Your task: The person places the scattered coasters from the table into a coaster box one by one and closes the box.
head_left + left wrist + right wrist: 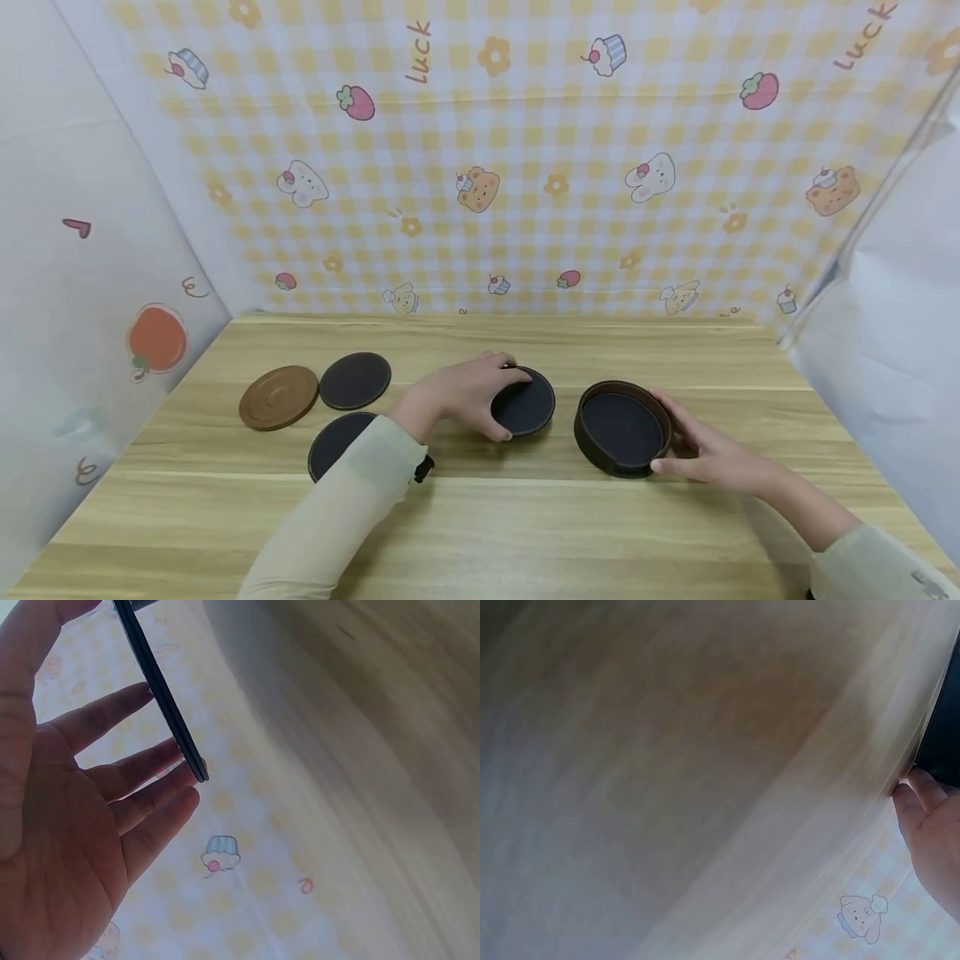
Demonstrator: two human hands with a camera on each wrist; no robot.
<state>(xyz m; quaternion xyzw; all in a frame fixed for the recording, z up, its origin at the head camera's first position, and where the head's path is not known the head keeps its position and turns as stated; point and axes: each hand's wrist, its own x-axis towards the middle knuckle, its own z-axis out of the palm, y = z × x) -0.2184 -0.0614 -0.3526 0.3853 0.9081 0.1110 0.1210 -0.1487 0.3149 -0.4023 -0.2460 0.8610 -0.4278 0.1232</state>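
My left hand (476, 396) grips a round black coaster (528, 406) by its edge, thumb on the near side and fingers on the far side. Edge-on in the left wrist view, two thin dark layers (166, 701) show between thumb and fingers. To the right stands a round dark coaster holder (611, 462) with a brown inner wall and a notch at the front. A dark stitched disc (622, 427) fills its bottom; whether that is a coaster or the base, I cannot tell. My right hand (708, 454) holds the holder's right side, thumb near the notch.
At the left lie a brown round coaster (279, 397) with ring marks and a black coaster (356, 381) beside it. Another black coaster (333, 442) is partly covered by my left sleeve. A checked cloth (517, 242) hangs behind the wooden table (525, 533).
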